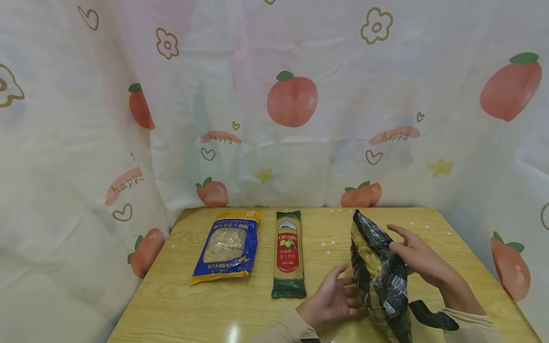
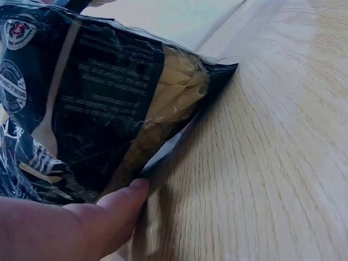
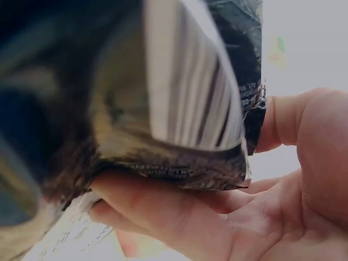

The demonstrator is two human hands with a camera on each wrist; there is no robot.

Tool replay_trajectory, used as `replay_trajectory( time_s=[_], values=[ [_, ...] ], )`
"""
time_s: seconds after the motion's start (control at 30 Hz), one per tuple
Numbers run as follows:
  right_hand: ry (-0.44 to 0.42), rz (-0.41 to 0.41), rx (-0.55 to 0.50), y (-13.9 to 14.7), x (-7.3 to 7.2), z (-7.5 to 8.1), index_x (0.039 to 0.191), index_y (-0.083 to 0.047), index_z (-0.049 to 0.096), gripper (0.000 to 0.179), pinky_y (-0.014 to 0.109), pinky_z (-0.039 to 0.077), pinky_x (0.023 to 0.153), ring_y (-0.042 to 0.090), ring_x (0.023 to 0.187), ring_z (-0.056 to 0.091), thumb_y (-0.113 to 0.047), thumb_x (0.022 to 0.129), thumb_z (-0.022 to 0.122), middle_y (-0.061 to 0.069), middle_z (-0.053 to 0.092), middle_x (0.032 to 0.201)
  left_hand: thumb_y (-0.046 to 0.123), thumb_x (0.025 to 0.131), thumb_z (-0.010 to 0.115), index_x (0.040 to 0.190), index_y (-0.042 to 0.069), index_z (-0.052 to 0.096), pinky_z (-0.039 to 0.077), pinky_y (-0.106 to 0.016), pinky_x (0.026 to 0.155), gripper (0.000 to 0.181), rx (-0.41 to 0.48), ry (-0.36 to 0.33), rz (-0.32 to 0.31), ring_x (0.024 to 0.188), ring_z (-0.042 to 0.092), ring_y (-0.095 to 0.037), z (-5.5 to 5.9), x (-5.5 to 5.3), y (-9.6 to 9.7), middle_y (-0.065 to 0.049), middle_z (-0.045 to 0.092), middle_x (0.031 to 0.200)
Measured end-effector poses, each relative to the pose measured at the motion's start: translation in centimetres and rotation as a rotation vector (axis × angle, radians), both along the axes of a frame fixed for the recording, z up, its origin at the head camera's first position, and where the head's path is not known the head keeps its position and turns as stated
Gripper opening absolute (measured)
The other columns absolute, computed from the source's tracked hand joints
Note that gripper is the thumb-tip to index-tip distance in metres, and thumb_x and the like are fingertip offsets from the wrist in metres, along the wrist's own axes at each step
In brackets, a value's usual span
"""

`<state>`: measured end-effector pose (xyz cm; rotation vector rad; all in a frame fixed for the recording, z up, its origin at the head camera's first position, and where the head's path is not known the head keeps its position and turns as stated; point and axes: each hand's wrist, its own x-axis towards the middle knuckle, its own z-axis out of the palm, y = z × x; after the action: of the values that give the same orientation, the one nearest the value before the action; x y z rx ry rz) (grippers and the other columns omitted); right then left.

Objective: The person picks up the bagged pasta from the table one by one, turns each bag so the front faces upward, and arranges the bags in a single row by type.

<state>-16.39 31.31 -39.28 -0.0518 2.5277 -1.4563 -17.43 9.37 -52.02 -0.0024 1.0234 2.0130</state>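
Note:
A black bag of pasta with clear windows stands tilted on its edge at the table's right. Tube-shaped pasta shows through its window in the left wrist view. My right hand holds the bag's right side; in the right wrist view its fingers lie under the bag's edge, which partly hides the thumb. My left hand is at the bag's lower left side, its thumb raised apart from the bag and its fingers loosely spread against it. Some left fingertips are hidden by the bag.
On the wooden table, a blue and yellow pasta bag lies at the left. A green and gold spaghetti packet lies in the middle. Small white flecks dot the tabletop. A fruit-patterned curtain surrounds the back and sides.

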Motion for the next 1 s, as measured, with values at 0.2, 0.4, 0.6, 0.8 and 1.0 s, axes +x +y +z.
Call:
replay_trajectory(
  time_s=[0.2,0.4,0.6,0.8,1.0],
  values=[
    [-0.039,-0.029,-0.05,1.6,0.0,-0.5,0.164,0.0,0.001,0.074,0.039,0.047,0.06,0.011,0.059,0.035,-0.015,0.103,0.04,0.002,0.044,0.08,0.058,0.098,0.047,0.159,-0.002,0.029,0.027,-0.067,0.123,0.087,-0.005,0.014,-0.011,0.147,0.036,-0.055,-0.4,0.3,0.8,-0.032,0.04,0.156],
    [-0.044,-0.044,-0.143,3.5,0.3,-1.3,0.165,-0.004,0.004,0.07,0.037,0.053,0.058,0.011,0.053,0.045,-0.012,0.104,0.038,-0.008,0.038,0.06,0.056,0.1,0.046,0.156,-0.005,0.033,0.028,-0.068,0.121,0.084,-0.034,0.05,-0.01,0.144,0.041,-0.055,-0.5,0.6,1.5,-0.033,0.043,0.155],
    [0.011,-0.036,-0.297,6.1,0.6,-3.0,0.142,-0.048,0.035,0.055,0.039,0.03,0.049,0.019,0.048,0.02,-0.007,0.106,0.035,0.006,0.044,0.068,0.051,0.102,0.045,0.157,-0.01,0.024,0.027,-0.069,0.122,0.085,-0.036,0.018,0.0,0.144,0.041,-0.055,-0.1,0.6,1.5,-0.035,0.04,0.157],
    [-0.037,-0.02,-0.444,7.7,0.5,-4.6,0.138,-0.049,0.039,0.054,0.033,0.054,0.063,0.011,0.067,0.053,-0.005,0.108,0.033,0.026,-0.009,0.158,0.048,0.101,0.05,0.156,-0.01,0.026,0.031,-0.067,0.121,0.083,-0.051,0.011,0.029,0.142,0.047,-0.052,-0.1,0.4,1.5,-0.034,0.047,0.151],
    [-0.014,-0.035,-0.593,8.9,0.7,-5.9,0.126,-0.052,0.055,0.058,0.028,0.049,0.06,0.005,0.06,0.04,-0.002,0.107,0.032,0.006,-0.009,0.163,0.047,0.1,0.053,0.155,-0.009,0.027,0.031,-0.067,0.121,0.083,-0.054,0.006,0.035,0.142,0.046,-0.052,-0.2,0.3,1.7,-0.034,0.046,0.151]
  ],
)
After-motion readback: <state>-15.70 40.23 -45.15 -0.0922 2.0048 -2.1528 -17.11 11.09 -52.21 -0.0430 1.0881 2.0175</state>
